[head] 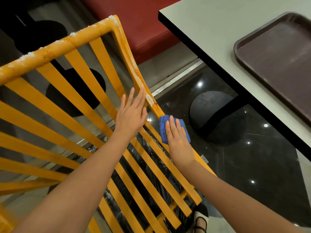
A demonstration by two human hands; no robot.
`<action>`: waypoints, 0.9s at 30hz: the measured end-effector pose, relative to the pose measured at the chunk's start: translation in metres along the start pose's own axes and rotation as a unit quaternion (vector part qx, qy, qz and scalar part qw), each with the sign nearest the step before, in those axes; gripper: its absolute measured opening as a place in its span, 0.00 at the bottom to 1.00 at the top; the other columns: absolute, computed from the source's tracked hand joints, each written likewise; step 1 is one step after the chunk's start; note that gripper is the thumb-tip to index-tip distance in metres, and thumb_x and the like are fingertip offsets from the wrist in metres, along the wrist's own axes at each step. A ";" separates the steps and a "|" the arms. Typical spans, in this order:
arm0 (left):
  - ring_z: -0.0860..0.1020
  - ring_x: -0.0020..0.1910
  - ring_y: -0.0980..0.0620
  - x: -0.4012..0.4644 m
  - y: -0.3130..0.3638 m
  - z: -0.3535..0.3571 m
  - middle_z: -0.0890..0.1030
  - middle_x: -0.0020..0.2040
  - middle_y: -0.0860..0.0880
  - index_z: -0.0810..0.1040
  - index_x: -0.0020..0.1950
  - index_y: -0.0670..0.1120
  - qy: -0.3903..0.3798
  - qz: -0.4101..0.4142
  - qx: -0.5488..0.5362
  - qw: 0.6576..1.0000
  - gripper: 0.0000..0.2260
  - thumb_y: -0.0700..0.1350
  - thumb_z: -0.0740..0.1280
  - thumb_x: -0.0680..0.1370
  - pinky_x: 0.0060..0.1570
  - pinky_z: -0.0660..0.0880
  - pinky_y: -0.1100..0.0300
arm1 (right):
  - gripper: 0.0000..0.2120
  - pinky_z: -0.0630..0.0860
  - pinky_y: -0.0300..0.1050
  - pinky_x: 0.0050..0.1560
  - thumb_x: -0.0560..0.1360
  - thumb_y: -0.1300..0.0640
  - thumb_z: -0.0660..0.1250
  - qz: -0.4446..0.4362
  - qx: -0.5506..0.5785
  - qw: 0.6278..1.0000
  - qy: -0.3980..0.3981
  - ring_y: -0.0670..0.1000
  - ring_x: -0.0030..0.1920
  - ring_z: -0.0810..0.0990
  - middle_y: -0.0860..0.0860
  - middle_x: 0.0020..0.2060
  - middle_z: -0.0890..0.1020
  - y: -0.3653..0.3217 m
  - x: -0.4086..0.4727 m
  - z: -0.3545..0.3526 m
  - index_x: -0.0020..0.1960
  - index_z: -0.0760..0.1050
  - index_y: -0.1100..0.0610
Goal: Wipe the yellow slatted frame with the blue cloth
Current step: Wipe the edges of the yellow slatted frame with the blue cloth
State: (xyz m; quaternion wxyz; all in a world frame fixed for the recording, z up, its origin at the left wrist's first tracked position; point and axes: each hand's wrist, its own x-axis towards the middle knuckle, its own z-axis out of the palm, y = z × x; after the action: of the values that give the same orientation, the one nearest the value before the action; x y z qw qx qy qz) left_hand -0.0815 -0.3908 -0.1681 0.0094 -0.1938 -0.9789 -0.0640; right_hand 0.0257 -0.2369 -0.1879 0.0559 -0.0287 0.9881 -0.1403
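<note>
Where legible (perhaps nowhere): blue cloth (164,130).

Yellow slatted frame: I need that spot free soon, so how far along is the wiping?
Early. The side rail of the yellow slatted frame looks clean below the blue cloth. The right hand presses the cloth flat on that rail; the left hand steadies the slats. White residue just above the cloth, further up the rail and along the top bar is still left.

brown tray (276,64) on grey table (210,27) | red bench (143,22) | black stool (212,111)
</note>
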 end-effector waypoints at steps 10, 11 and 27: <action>0.50 0.75 0.47 -0.001 0.000 0.001 0.54 0.76 0.50 0.58 0.75 0.45 -0.001 0.000 0.001 1.000 0.25 0.51 0.44 0.79 0.72 0.44 0.49 | 0.41 0.46 0.49 0.72 0.71 0.72 0.64 -0.002 -0.029 0.999 -0.017 0.59 0.76 0.50 0.59 0.76 0.50 0.007 -0.010 0.000 0.73 0.42 0.59; 0.50 0.75 0.46 -0.001 0.000 0.001 0.54 0.76 0.50 0.58 0.75 0.45 0.000 -0.001 0.000 1.000 0.25 0.51 0.43 0.79 0.72 0.44 0.50 | 0.43 0.53 0.51 0.70 0.66 0.72 0.70 0.005 -0.040 0.999 -0.025 0.60 0.74 0.58 0.61 0.74 0.58 0.010 -0.020 0.001 0.73 0.49 0.61; 0.47 0.76 0.47 -0.001 -0.001 -0.003 0.50 0.77 0.50 0.54 0.76 0.45 -0.022 0.005 0.010 1.000 0.23 0.48 0.50 0.82 0.73 0.44 0.50 | 0.42 0.53 0.51 0.70 0.67 0.71 0.70 0.056 -0.023 0.998 0.009 0.58 0.74 0.55 0.58 0.74 0.58 -0.010 0.000 0.007 0.74 0.52 0.60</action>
State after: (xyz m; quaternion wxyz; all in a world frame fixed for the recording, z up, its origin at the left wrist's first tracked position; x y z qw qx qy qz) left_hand -0.0814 -0.3925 -0.1657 -0.0100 -0.1997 -0.9786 -0.0495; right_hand 0.0274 -0.2482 -0.1915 0.0544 0.0261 0.9916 -0.1142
